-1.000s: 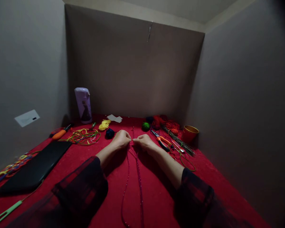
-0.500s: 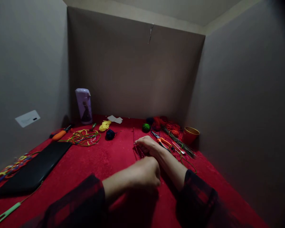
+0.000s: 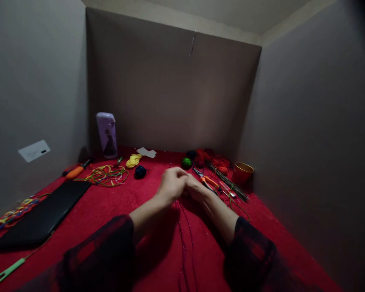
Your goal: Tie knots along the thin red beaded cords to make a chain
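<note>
The left hand (image 3: pixel 171 185) and right hand (image 3: pixel 197 189) meet, fingers closed on red cords (image 3: pixel 185 235) trailing toward 6 o'clock. At 3 o'clock lie pliers (image 3: pixel 209 181).

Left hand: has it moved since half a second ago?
Yes. The left hand went forward, toward the round green yarn ball, and now meets the right hand.

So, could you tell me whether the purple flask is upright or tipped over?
Upright: the flask stands on its base on the red cloth, cap uppermost, near the back corner.
</note>
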### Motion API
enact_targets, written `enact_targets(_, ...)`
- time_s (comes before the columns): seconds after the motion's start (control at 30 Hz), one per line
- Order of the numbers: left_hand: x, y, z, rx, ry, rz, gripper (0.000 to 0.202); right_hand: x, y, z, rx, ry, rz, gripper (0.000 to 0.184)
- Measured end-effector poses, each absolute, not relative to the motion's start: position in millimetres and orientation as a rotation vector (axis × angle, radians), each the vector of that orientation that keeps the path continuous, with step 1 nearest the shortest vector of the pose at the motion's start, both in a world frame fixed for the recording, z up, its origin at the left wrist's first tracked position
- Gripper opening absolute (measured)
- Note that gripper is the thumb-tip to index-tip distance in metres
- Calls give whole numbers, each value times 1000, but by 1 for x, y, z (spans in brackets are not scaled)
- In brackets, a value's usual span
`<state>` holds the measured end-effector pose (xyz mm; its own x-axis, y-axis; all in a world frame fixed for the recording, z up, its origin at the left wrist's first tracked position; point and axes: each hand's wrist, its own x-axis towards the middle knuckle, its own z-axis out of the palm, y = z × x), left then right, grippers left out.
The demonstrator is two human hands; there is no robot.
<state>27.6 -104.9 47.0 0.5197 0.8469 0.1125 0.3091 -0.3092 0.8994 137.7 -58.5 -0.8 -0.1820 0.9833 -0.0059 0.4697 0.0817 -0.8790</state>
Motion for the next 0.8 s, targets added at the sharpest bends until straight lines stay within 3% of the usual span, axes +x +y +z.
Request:
enact_targets(0.07, 22, -74, 36, 1582, 1374, 949, 21, 137, -56, -2, -1394, -1661, 1195, 18)
enact_targets(0.2, 15, -52, 16, 1483, 1430, 798, 19, 139, -51, -4, -1303, -1543, 1406, 18)
enact_targets(0.33, 12, -53, 10, 1485, 1362, 751, 27, 141, -51, -6, -1252, -1519, 1423, 20)
enact_targets(0.5, 4, -44, 6, 1520, 1377, 797, 14, 137, -55, -4, -1269, -1516, 1421, 18)
enact_targets(0.8, 2, -36, -6, 1511, 1388, 865, 14, 153, -57, 18, -1485, -1725, 1143, 20)
